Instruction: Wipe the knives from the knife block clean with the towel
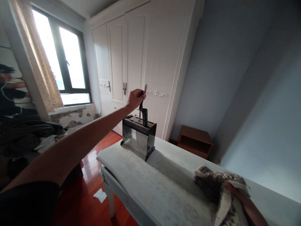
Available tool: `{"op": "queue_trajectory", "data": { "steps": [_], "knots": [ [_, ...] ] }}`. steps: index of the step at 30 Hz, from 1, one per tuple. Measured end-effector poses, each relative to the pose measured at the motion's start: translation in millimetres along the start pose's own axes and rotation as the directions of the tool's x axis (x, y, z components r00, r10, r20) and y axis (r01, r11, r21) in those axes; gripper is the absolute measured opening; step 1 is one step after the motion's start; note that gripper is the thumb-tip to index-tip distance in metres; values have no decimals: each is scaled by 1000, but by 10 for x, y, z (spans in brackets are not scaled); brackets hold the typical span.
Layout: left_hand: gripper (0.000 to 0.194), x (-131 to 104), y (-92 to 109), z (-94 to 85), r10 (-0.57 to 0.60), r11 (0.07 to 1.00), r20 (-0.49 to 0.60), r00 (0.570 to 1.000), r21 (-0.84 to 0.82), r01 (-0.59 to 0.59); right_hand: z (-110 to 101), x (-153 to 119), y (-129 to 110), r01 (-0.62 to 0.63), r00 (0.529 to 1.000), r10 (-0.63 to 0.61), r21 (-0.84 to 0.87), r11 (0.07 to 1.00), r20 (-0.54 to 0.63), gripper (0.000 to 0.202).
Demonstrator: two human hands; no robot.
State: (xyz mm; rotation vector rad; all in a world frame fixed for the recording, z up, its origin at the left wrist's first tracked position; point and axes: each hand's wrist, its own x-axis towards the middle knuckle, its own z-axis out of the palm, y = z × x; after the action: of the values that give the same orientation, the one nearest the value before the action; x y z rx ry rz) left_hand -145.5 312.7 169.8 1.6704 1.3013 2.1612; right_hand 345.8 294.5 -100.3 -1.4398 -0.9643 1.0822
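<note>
My left hand (136,99) reaches far forward, fingers closed round the black handle of a slim tool (140,108) with a thin metal shaft. The shaft goes down into the top of a knife holder (135,138), which has a black frame and clear sides. Beside that shaft a wide dark handle or blade (145,116) sticks up from a slot; which it is I cannot tell. At lower right my right hand (240,194) grips a bunched brown-and-white patterned cloth (211,182) on the table. Folds of the cloth hide part of its fingers.
The white table (183,191) carries the holder near its far left corner. Behind stand a white wardrobe (136,56) and a low brown cabinet (195,139). Crumpled paper (100,195) lies on the red floor. A person (11,91) in dark clothes is at far left, above heaped clothes (30,135).
</note>
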Motion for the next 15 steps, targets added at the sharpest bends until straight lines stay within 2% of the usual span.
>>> {"op": "queue_trajectory", "data": {
  "steps": [4,8,15],
  "knots": [
    [18,-165,-186,-70,-53,998,26,998,15,53,-6,-121,-49,-13,1000,13,-19,1000,-19,39],
    [19,-260,-313,-130,-91,996,65,994,24,89,5,-202,-81,-20,999,18,-49,999,-30,52],
    [21,-353,-438,-167,-127,992,117,985,23,125,-4,-160,-68,-43,999,41,-61,997,-26,63]
  ]
}}
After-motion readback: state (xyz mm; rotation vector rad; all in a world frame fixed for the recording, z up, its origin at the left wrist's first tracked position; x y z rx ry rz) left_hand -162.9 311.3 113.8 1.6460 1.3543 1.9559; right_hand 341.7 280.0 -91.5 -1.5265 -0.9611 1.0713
